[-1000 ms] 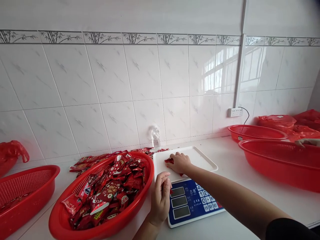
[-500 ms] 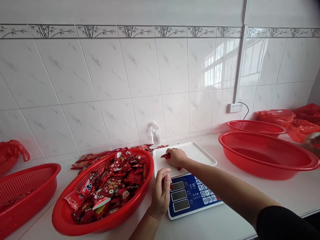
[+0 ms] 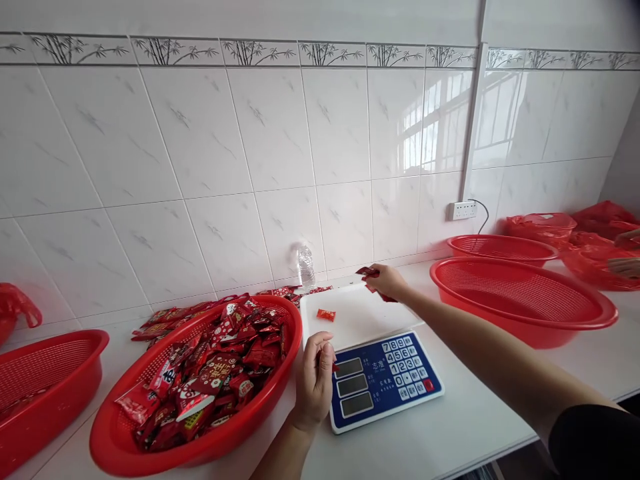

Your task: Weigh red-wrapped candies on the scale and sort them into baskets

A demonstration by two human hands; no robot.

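My right hand (image 3: 393, 283) is closed around several dark red snack packets (image 3: 373, 275), held above the right side of the white scale tray (image 3: 353, 303). A single small orange-red packet (image 3: 326, 315) lies on the tray's left part. Close to the lower left of the scale (image 3: 385, 383), my left hand (image 3: 316, 377) is curled shut, and a bit of red wrapper shows at its fingers; the rest of what it holds is hidden. Left of that hand stands a red oval basket (image 3: 113, 427) heaped with red snack packets (image 3: 215, 373).
More packets (image 3: 167, 320) lie behind the full basket, near a clear plastic bottle (image 3: 306, 267). Another red basket (image 3: 50, 413) stands far left. On the right are two red baskets (image 3: 520, 320) and red plastic bags (image 3: 540, 227), with another person's hands (image 3: 627, 263) at the bags.
My right hand has risen off the tray and moved right with packets in it, uncovering one small packet left on the tray. My left hand stays near the scale. The view has shifted slightly.
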